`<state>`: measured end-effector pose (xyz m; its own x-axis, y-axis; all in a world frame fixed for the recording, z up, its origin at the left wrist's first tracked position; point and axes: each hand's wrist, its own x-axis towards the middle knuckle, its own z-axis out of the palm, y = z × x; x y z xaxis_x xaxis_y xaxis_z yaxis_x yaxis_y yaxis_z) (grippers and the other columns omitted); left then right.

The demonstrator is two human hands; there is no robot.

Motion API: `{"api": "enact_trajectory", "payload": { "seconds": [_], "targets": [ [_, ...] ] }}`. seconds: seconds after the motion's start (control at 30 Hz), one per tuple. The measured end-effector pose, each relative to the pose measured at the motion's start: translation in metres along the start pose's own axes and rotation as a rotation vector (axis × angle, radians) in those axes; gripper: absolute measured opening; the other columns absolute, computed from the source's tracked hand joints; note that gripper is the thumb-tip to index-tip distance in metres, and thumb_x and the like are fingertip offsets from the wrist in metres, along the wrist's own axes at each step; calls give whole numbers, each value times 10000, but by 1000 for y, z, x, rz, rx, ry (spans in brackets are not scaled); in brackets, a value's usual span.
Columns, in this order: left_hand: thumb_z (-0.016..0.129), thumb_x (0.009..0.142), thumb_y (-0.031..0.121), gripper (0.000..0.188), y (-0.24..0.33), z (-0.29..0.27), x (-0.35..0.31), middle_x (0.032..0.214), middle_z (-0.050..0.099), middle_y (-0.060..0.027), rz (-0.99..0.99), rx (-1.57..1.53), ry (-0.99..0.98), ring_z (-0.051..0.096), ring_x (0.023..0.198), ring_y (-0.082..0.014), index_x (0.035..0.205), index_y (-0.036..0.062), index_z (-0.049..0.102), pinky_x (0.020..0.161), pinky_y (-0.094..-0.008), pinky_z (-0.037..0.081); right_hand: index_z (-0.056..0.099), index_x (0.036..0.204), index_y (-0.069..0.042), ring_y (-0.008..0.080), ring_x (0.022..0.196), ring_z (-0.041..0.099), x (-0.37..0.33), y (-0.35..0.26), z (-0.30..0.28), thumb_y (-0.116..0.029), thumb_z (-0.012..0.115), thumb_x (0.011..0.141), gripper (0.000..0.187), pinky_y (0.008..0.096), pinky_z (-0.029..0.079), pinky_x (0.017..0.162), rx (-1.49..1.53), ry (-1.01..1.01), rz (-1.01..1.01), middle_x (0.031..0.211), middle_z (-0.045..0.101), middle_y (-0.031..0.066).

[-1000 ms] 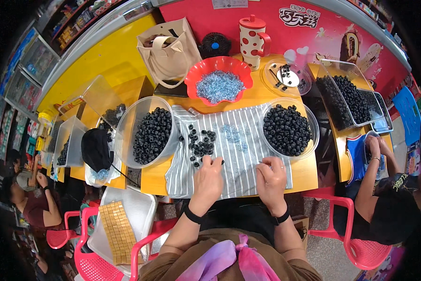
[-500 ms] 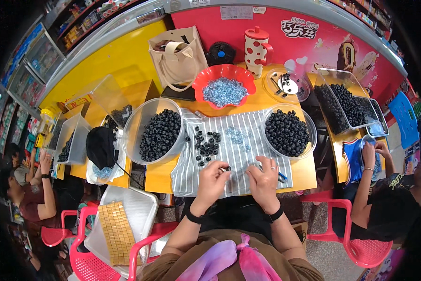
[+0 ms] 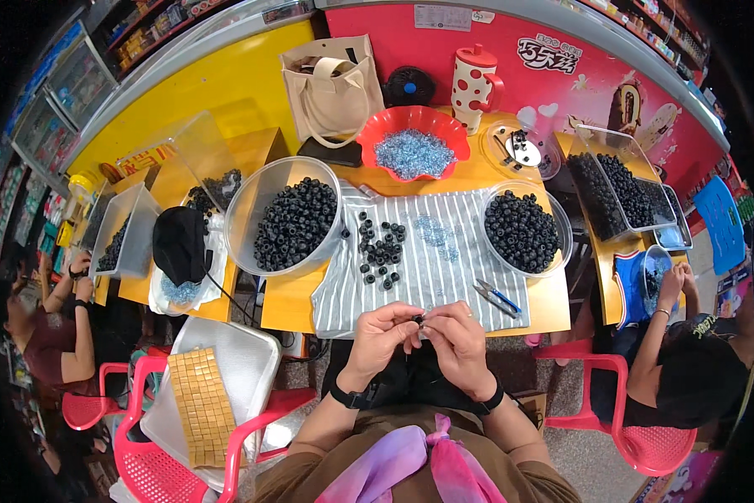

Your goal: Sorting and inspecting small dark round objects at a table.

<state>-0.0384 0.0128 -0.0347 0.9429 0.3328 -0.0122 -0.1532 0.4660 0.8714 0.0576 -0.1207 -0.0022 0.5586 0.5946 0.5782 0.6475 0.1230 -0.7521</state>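
Observation:
My left hand [image 3: 378, 342] is closed in a pinch around a black bead [image 3: 418, 319], just past the near edge of the striped cloth [image 3: 331, 293]. Meeting it, my right hand [image 3: 456, 344] has its fingertips pressed together beside the bead; whatever they grip is too small to make out. Loose black beads [image 3: 383, 251] lie on the cloth ahead of my left hand. Tiny pale-blue beads [image 3: 438, 235] are scattered to their right. Blue-handled snips [image 3: 497, 299] with pointed metal jaws rest on the cloth, ahead and right of my right hand.
Tubs of black beads stand left [image 3: 236, 226] and right [image 3: 564, 243]. Behind are a red scalloped bowl [image 3: 377, 134] of pale-blue beads, a beige bag [image 3: 331, 105] and a dotted tumbler [image 3: 471, 88]. People sit at side tables; a pink chair [image 3: 146, 436] is at left.
My right hand has left the snips, now lying uncovered on the cloth, and joined my left hand. Both hands are nearer my body, with the black bead between their fingertips.

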Motion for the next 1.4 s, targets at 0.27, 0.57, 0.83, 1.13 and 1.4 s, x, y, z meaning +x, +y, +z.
{"api": "enact_trajectory", "payload": {
  "seconds": [0.27,0.57,0.83,1.13,1.4],
  "targets": [
    [594,884,-19,160,-2,3,-11,935,588,-70,195,173,-58,618,702,-114,1025,-30,669,553,-210,486,596,794,-27,279,701,549,-10,-5,-8,-18,662,761,74,370,417,630,-198,-170,-109,822,588,96],
    [608,920,143,177,-20,5,-32,846,617,-49,-32,-164,-97,618,635,-96,968,-22,652,495,-174,472,595,761,15,237,623,574,-31,5,-8,-23,704,745,117,318,450,583,-23,-205,91,690,590,97],
    [597,927,134,171,-13,-10,-43,843,649,-71,-60,-320,-37,631,626,-119,1006,-10,644,511,-187,481,618,787,0,307,649,566,1,-15,0,-104,700,773,133,362,444,573,64,-359,344,700,572,132],
    [623,910,155,175,-3,-50,-40,797,646,-78,71,-467,212,584,583,-134,978,-5,645,496,-237,448,650,911,-43,372,823,589,74,31,22,-102,643,787,137,460,468,703,-529,-483,80,821,606,163],
    [618,911,133,211,1,-57,-30,810,653,-84,41,-512,204,597,609,-137,1055,-20,641,526,-233,461,638,989,-65,381,830,610,112,53,54,-51,589,796,199,464,476,703,-660,-611,102,889,625,169]
  ]
}}
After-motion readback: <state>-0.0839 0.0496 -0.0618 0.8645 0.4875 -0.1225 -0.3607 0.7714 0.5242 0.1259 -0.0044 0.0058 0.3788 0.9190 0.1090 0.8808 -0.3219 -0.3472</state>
